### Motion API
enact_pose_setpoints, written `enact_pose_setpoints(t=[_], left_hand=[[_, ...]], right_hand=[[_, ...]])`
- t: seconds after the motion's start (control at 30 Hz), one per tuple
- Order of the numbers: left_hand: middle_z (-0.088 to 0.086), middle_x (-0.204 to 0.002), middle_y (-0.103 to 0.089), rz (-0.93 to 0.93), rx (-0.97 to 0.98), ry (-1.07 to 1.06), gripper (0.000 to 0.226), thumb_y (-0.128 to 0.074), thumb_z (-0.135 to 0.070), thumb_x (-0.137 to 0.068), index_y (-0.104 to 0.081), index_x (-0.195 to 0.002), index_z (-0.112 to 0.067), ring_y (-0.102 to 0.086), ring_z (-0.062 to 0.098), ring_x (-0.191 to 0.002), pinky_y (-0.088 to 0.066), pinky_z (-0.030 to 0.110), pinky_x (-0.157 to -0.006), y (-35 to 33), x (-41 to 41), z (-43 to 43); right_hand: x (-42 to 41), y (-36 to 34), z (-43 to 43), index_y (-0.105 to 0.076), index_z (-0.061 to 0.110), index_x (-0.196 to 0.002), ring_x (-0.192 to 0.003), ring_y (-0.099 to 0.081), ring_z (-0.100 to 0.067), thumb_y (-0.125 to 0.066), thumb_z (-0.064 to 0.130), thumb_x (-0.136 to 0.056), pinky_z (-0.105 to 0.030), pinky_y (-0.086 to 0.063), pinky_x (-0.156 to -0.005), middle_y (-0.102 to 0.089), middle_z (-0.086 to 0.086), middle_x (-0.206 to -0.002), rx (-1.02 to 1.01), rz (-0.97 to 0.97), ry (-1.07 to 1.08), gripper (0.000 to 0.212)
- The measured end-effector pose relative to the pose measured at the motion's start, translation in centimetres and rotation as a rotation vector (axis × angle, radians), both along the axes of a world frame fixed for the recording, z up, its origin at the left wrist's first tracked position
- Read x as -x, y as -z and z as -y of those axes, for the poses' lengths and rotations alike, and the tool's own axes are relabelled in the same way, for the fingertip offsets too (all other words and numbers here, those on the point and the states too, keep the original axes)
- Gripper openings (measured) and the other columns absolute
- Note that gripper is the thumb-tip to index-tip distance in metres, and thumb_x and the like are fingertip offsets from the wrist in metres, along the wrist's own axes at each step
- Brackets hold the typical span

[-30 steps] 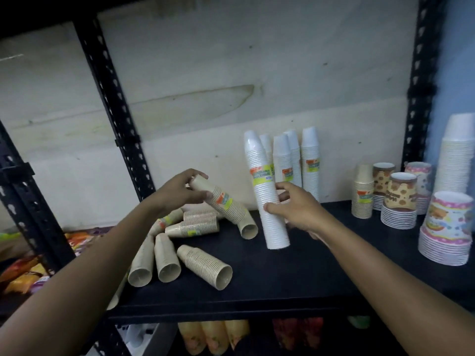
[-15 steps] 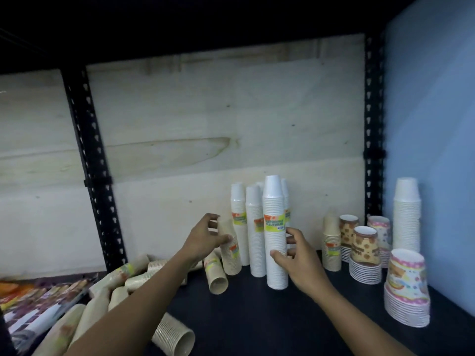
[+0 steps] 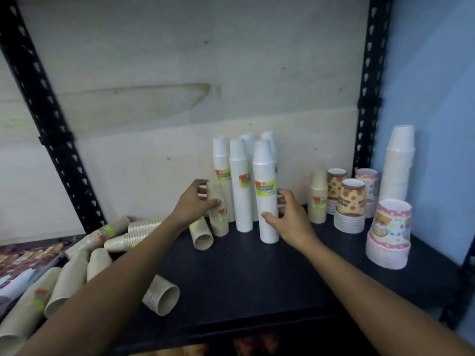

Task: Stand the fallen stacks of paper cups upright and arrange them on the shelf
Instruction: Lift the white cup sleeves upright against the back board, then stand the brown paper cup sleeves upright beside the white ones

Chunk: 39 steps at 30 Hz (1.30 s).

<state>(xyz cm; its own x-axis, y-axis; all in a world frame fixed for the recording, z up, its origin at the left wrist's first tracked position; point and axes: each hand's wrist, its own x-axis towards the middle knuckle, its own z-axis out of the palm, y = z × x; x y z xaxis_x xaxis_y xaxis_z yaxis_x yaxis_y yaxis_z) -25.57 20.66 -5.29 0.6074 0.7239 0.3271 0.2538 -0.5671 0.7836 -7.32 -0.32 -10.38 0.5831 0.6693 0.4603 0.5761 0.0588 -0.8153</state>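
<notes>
- Left hand (image 3: 195,204): fingers (image 3: 214,202) wrapped around a brown stack (image 3: 217,209) of nested cups, which stands nearly upright on the shelf (image 3: 246,273), mouth down, just left of the white stacks.
- Right hand (image 3: 290,217): fingers (image 3: 269,216) curled on the front white stack (image 3: 266,191), thumb on its near side, other fingertips behind it; the stack stands upright, base on the shelf, with a yellow label above the fingers.
- White stacks (image 3: 240,186): four more, upright, behind and left of the right fingers, close against the back wall (image 3: 180,73).
- Fallen cup stack (image 3: 201,233): lies just below the left fingers, open mouth toward the camera, touching the held brown stack.
- Fallen stacks (image 3: 77,268): several brown ones lying in a heap well to the left of the left fingers, some with yellow labels.
- Short fallen stack (image 3: 162,295): lies apart from the heap, under the left forearm, mouth toward the camera; it shows only nested rims inside.
- Right of the right fingers: a short brown stack (image 3: 318,199) upright, then printed cups (image 3: 350,199) mouth-up on their own stacks; whether these hold anything cannot be told.
- Tall pale stack (image 3: 398,165): upright at the far right beside the blue wall (image 3: 431,98).
</notes>
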Motion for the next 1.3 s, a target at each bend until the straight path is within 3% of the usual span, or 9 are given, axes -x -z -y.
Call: enact_pose_setpoints(t=[0.1, 0.37, 0.53, 0.67, 0.8, 0.93, 1.13, 1.3], left_hand=[[0.0, -0.115, -0.063, -0.016, -0.032, 0.008, 0.06, -0.083, -0.023, -0.082, -0.049, -0.131, -0.026, -0.067, 0.02, -0.103, -0.059, 0.047, -0.088, -0.1, 0.0, -0.1], [0.0, -0.118, -0.063, 0.003, -0.029, -0.008, 0.063, -0.082, -0.023, -0.084, -0.049, -0.137, -0.022, -0.068, 0.022, -0.102, -0.06, 0.051, -0.087, 0.6, -0.2, -0.3], [0.0, -0.121, -0.062, -0.03, -0.069, -0.001, 0.065, -0.08, -0.028, -0.086, -0.047, -0.141, -0.022, -0.067, 0.019, -0.105, -0.059, 0.043, -0.088, 0.6, 0.1, 0.0], [0.0, -0.119, -0.065, -0.029, -0.036, -0.004, 0.066, -0.081, -0.036, -0.083, -0.049, -0.14, -0.025, -0.066, 0.017, -0.105, -0.06, 0.045, -0.087, 0.8, 0.5, -0.3], [0.0, -0.119, -0.066, -0.029, -0.015, -0.002, 0.072, -0.082, -0.042, -0.082, -0.047, -0.142, -0.024, -0.067, 0.012, -0.103, -0.06, 0.039, -0.087, 0.9, 1.0, -0.2], [-0.003, -0.12, -0.065, -0.057, -0.031, -0.041, 0.076, -0.08, -0.048, -0.082, -0.045, -0.145, -0.025, -0.066, 0.014, -0.107, -0.055, 0.036, -0.092, 0.2, 2.0, 0.0], [-0.005, -0.113, -0.067, -0.047, -0.01, -0.108, 0.055, -0.075, -0.047, -0.085, -0.056, -0.133, -0.028, -0.066, 0.015, -0.103, -0.056, 0.042, -0.094, -1.2, 5.9, 0.4], [-0.005, -0.111, -0.068, -0.117, -0.011, -0.176, 0.042, -0.074, -0.046, -0.087, -0.063, -0.123, -0.028, -0.065, 0.014, -0.102, -0.05, 0.031, -0.083, -2.0, 11.0, 1.7]], right_hand=[[0.1, 0.2, -0.1, -0.045, 0.024, -0.135, -0.096, -0.063, -0.005, -0.081, 0.027, -0.084, -0.015, -0.05, -0.079, -0.06, 0.009, -0.117, -0.003, 0.017, 0.009, 0.062], [0.3, 0.5, -0.9, -0.042, 0.021, -0.14, -0.106, -0.061, -0.01, -0.081, 0.028, -0.084, -0.01, -0.045, -0.077, -0.057, 0.005, -0.128, 0.002, 0.083, -0.019, 0.068], [0.3, 0.5, -1.5, -0.04, 0.018, -0.141, -0.109, -0.059, -0.01, -0.08, 0.025, -0.086, -0.013, -0.046, -0.081, -0.054, 0.003, -0.131, 0.009, 0.082, -0.036, 0.068], [-0.1, 1.0, -1.7, -0.041, 0.019, -0.14, -0.111, -0.06, -0.012, -0.079, 0.027, -0.087, -0.014, -0.049, -0.082, -0.054, 0.002, -0.133, 0.012, 0.08, -0.035, 0.066], [-0.4, 1.2, -1.5, -0.039, 0.021, -0.142, -0.114, -0.061, -0.015, -0.08, 0.034, -0.085, -0.031, -0.054, -0.094, -0.056, 0.001, -0.132, 0.045, 0.061, -0.043, 0.072], [-0.1, 1.2, -0.9, -0.037, 0.022, -0.146, -0.122, -0.053, -0.013, -0.081, 0.047, -0.082, -0.035, -0.048, -0.102, -0.049, -0.002, -0.14, 0.023, 0.087, 0.046, 0.081], [2.3, -0.6, 0.7, -0.051, 0.015, -0.131, -0.108, -0.051, -0.009, -0.074, 0.027, -0.09, -0.042, -0.054, -0.093, -0.052, -0.004, -0.12, -0.225, 0.191, 0.202, 0.049], [5.7, -3.0, 0.4, -0.058, 0.014, -0.12, -0.099, -0.056, -0.017, -0.069, 0.013, -0.089, -0.041, -0.054, -0.086, -0.053, 0.001, -0.107, -0.316, 0.311, 0.135, 0.033]])
